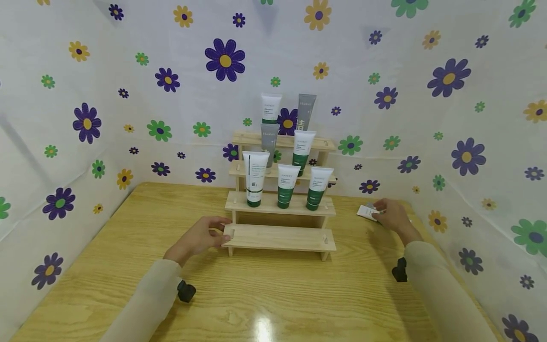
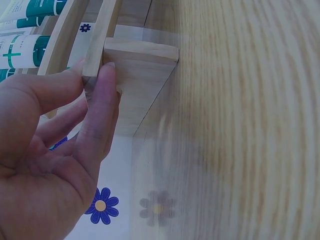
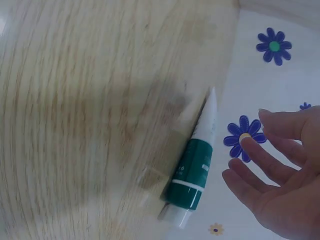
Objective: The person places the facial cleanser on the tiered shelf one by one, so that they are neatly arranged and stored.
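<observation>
My left hand (image 1: 204,236) pinches the left end of the lowest shelf of a wooden tiered stand (image 1: 279,237). In the left wrist view, thumb and fingers (image 2: 102,95) sit on either side of the shelf board (image 2: 100,45). At the right of the table, my right hand (image 1: 391,216) hovers by a white and green squeeze tube (image 1: 366,212) lying on its side. The right wrist view shows this tube (image 3: 192,167) with a clear cap, apart from the loosely bent fingers (image 3: 265,160).
On the third tier from the top stand a larger white tube (image 1: 255,178) and two white-green tubes (image 1: 286,183). Grey tubes (image 1: 306,111) and more white-green ones (image 1: 302,149) stand on the upper tiers. Flowered cloth walls (image 1: 171,118) enclose the wood-grain table (image 1: 239,294).
</observation>
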### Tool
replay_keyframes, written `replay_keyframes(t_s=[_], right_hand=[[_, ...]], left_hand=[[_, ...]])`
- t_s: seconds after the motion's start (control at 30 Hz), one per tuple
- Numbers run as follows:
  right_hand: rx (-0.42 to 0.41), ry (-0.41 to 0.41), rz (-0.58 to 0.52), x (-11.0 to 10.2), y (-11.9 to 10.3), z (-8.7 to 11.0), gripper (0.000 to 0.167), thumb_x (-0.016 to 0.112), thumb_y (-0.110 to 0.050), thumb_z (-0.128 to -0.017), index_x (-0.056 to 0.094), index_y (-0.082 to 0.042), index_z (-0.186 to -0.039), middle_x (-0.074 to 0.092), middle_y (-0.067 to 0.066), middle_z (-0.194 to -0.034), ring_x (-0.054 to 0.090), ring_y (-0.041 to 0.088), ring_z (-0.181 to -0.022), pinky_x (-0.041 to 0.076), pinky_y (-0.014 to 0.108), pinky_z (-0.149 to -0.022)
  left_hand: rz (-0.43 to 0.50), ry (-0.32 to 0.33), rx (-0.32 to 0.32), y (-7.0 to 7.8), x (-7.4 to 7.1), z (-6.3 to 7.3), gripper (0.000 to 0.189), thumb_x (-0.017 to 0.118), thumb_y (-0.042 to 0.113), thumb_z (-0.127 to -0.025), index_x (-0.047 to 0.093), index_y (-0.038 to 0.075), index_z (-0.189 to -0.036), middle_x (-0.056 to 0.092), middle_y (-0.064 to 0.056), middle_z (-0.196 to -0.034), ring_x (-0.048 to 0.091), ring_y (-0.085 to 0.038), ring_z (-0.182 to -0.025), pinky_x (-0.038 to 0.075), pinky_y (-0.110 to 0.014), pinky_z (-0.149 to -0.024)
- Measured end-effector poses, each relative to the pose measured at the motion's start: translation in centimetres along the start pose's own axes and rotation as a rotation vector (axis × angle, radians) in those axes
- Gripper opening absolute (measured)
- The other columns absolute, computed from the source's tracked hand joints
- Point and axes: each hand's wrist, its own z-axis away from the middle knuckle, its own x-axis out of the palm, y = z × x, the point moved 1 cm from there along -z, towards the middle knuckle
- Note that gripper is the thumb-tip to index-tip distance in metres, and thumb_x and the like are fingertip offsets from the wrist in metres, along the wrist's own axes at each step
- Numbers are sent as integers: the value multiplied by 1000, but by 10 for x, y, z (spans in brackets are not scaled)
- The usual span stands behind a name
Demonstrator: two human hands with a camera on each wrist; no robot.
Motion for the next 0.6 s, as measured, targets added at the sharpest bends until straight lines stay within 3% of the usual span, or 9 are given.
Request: replay_keyframes(t_s=[0.2,0.4,0.6], right_hand=[[-11,-7,100,2,12,-6,35,65,-7,-95,60,16,-121,63,39,-123,57,57,-116,47,66,-102],[48,-72,96,8,26,-10,38,63,-6,-96,58,15,-126,59,40,-130,52,59,-123,43,68,-107],[75,-56,136,9,31,-9,35,60,-4,-96,60,14,-126,60,39,-130,53,57,-122,44,66,-107]], left_hand=[[-5,4,-1,1,0,0,51,72,15,-98,55,5,-145,62,-21,-130,71,-18,-93,64,-36,-83],[-4,6,-10,2,0,1,51,72,15,-98,55,5,-145,62,-21,-131,72,-18,-93,64,-38,-84],[-12,11,-4,3,0,2,51,72,13,-98,55,4,-145,62,-21,-130,72,-18,-92,65,-38,-84]])
